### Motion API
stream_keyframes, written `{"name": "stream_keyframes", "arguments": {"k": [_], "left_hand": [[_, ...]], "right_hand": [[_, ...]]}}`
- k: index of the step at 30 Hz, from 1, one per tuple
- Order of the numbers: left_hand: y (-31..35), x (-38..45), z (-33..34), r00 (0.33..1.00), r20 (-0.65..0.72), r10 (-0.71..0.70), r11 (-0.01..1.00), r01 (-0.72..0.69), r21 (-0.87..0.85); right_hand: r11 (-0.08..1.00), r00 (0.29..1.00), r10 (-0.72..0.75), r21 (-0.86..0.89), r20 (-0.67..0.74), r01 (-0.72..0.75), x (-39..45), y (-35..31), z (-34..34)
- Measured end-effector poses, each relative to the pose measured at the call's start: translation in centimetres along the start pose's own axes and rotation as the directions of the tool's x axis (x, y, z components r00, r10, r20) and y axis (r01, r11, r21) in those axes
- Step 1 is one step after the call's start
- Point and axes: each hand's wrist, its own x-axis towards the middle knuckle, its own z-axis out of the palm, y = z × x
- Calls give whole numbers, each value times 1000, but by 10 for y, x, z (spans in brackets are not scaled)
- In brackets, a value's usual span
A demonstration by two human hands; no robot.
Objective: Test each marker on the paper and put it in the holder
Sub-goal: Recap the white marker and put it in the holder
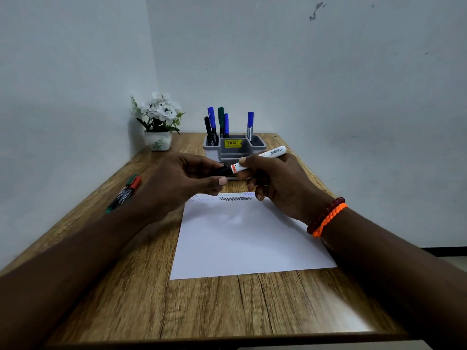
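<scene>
Both hands meet at the centre of the frame over the far edge of the paper (249, 238). Left hand (187, 181) has its fingers curled round the dark cap end of a white marker (260, 157), thumb pressed against it; right hand (275, 183) is closed round the white barrel, whose rear end sticks out toward the upper right. Whether the cap is seated or partly off cannot be told, since the fingers hide the joint.

Counted from left to right: one pot of white flowers (159, 122) at the far left corner of the table (214, 306); two loose markers (125, 192) lying side by side at the left edge of the table, one green-capped and one red-capped, well apart from the paper; one grey holder (233, 147) at the back centre; one sheet of paper in the middle.

The holder's left compartment carries five markers upright: one black, three blue or so, one green, though the blues overlap and the count is uncertain. Its right compartment holds one blue marker (250, 125). A yellow price sticker (233, 143) sits on its front wall.

Zigzag scribbles (235, 198) run along the paper's far edge, partly hidden by the hands. Two bracelets (327, 218), one dark red and one orange, circle the right wrist.
</scene>
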Motion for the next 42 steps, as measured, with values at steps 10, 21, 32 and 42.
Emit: {"name": "stream_keyframes", "arguments": {"k": [10,21,32,42], "left_hand": [[1,1,2,998,-42,46,998,-44,43],[-1,1,0,998,-14,58,997,-57,42],[-6,7,-17,997,65,38,992,-45,115],[-17,13,-22,999,-29,-33,984,27,-175]], "right_hand": [[1000,999,18,-5,32,-17,-2,-1,-3],[997,997,52,-59,49,-49,-3,-2,-3],[991,999,-1,-136,43,7,7,2,-8],[955,929,47,-290,366,67,2,-3,-6]]}}
